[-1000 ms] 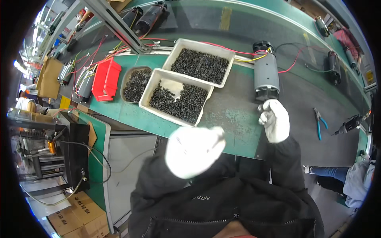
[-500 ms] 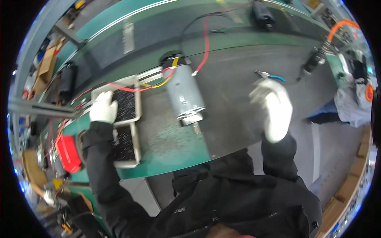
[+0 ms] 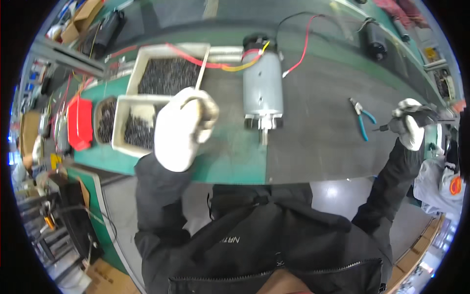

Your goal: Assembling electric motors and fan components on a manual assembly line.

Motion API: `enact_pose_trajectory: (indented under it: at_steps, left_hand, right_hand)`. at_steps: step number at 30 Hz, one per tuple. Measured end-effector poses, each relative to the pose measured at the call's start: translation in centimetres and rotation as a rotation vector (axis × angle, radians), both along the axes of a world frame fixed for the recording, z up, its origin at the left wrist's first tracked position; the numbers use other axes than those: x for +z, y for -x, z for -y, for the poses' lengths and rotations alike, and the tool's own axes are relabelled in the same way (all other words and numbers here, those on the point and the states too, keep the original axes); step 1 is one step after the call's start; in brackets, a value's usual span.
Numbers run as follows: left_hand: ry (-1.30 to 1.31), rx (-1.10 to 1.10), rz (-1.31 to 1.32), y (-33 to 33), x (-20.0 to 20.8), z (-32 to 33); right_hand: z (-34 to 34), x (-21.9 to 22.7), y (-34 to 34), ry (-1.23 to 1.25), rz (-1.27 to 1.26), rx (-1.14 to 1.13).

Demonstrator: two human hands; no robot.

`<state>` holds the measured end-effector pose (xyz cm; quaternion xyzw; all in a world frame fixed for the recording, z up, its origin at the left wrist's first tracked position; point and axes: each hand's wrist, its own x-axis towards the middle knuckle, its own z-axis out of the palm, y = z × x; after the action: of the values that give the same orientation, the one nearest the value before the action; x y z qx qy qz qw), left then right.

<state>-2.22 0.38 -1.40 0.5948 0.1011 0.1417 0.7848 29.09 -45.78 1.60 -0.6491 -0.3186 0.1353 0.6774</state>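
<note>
My right hand (image 3: pixel 413 134), in a white glove, is closed around a black power screwdriver (image 3: pixel 427 116) at the right side of the bench. The tool lies sideways, its thin bit pointing left toward blue-handled pliers (image 3: pixel 363 122). My left hand (image 3: pixel 180 132), also gloved and slightly blurred, is raised beside the screw bins with its fingers curled together; whatever they hold is hidden. A grey cylindrical motor (image 3: pixel 263 85) lies between my hands, its shaft toward me and red and yellow wires at its far end. Small black screws fill the far white bin (image 3: pixel 207 61) and partly fill the near white bin (image 3: pixel 119 122).
A red bin (image 3: pixel 79 122) and a small bowl of dark parts (image 3: pixel 105 120) stand left of the white bins. A metal frame bar (image 3: pixel 66 56) juts in at the upper left. Another dark motor (image 3: pixel 376 41) lies at the far right.
My left hand has come out of the far screw bin, moving right and toward me, fingers now curled. My right hand has moved right and taken hold of the screwdriver. The view has shifted.
</note>
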Motion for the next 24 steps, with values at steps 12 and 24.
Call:
enact_pose_trajectory:
  at_steps: [12,24]
  left_hand:
    - [0.851,-0.048,0.125,-0.3,-2.3,12.5]
    - [0.523,0.06,-0.15,1.7,-2.5,12.7]
  right_hand:
    - [-19.8,3.8,16.3,-0.899,-0.315,0.237]
    - [-22.1,1.5,18.8,-0.849,-0.445,0.318]
